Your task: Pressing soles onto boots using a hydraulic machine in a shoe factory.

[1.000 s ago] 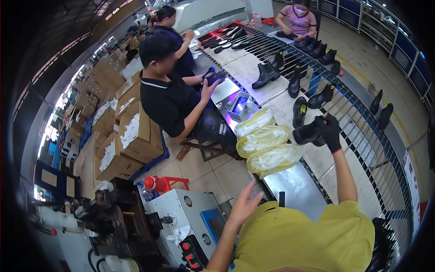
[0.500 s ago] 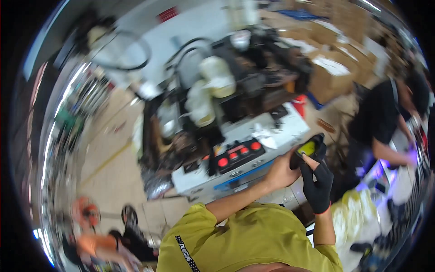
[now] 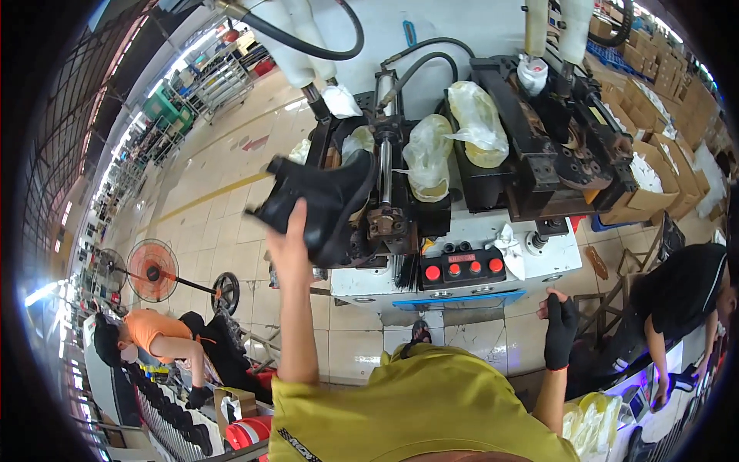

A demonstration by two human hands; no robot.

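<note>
A black ankle boot is in my bare left hand, which reaches out in front of the machine's left station with the thumb across the boot's side. The boot lies tilted; its far side and my other fingers are hidden. Beside it is the press machine with dark metal clamps and pads wrapped in yellowish plastic. My right hand, in a black glove with bare fingertips, hangs right of the machine's front edge. Its fingers are curled in and nothing shows in them.
A control panel with red buttons sits on the machine's front, beside a crumpled white cloth. One co-worker bends over a bench at right; another works at lower left near an orange fan. Cardboard boxes stand far right.
My left hand has carried the boot from the right side across to the machine's left station. My right hand has let go of the boot and stays at the right. The view has turned leftward.
</note>
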